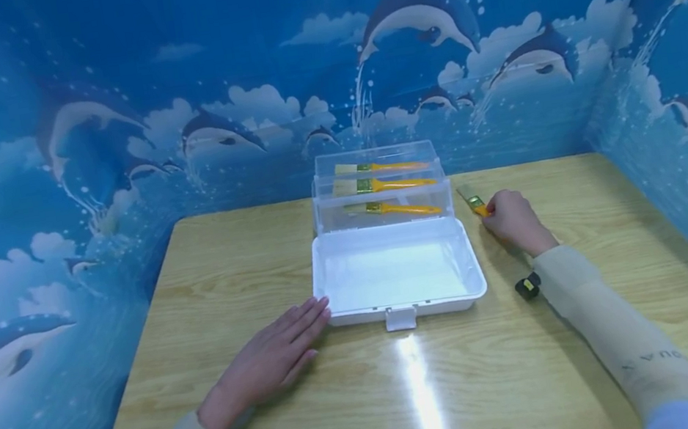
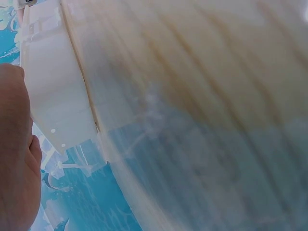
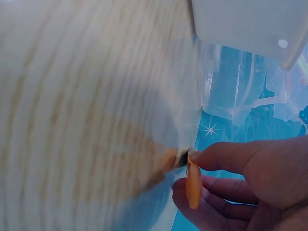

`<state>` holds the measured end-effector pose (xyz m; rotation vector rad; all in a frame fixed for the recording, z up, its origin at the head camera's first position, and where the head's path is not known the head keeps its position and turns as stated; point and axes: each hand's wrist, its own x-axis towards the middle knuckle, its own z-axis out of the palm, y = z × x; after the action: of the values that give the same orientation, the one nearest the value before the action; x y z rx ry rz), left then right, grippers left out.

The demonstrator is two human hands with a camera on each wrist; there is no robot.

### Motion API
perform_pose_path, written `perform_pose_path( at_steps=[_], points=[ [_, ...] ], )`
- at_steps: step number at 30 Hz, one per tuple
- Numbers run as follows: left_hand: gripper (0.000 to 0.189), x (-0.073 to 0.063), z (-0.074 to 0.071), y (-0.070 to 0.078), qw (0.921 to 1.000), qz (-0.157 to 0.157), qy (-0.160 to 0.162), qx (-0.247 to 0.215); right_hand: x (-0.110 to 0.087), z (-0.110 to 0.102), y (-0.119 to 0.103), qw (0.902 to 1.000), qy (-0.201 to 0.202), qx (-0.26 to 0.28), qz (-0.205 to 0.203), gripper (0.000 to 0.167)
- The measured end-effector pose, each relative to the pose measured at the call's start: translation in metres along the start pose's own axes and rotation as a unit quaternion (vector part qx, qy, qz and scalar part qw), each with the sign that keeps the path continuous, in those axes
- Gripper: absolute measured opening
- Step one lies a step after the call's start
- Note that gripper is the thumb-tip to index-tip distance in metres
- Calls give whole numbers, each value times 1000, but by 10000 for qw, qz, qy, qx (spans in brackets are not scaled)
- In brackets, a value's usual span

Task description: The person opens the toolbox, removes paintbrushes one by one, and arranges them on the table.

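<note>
A white plastic box [image 1: 399,312] stands with its clear lid folded back; its deep bottom looks bare. Three paintbrushes with yellow-orange handles lie in the clear tiers behind it, among them a wide brush [image 1: 402,182]. My left hand [image 1: 271,355] has its fingers straight, fingertips at the box's front left corner. To the right of the box, my right hand [image 1: 514,218] pinches a paintbrush [image 1: 474,202] by its orange handle, bristles pointing away and to the left. In the right wrist view the handle's end [image 3: 194,185] sticks out between thumb and fingers.
The box has a latch [image 1: 401,318] at its front, and its clear tiers [image 1: 383,208] rise behind. Under everything is a wood-grain table [image 1: 244,259]. A blue dolphin-print cloth [image 1: 266,48] hangs close along the table's back and sides.
</note>
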<state>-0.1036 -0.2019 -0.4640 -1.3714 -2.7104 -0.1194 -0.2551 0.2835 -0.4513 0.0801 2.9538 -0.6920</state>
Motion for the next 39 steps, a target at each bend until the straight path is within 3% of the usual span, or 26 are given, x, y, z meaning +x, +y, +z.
perform_pose_path(
  at_steps=[18,28,39],
  points=[
    [61,0,0,1,9999,-84,-79,-78,1,2,0,9999,6,-73,-76,28],
    [61,0,-3,2,9992,-212,-281,-174,-1,3,0,9999,-27,-21,-100,26],
    [62,0,-2,3,9996,-167,-176,-122,0,6,4,9998,20,-60,-209,27]
  ],
)
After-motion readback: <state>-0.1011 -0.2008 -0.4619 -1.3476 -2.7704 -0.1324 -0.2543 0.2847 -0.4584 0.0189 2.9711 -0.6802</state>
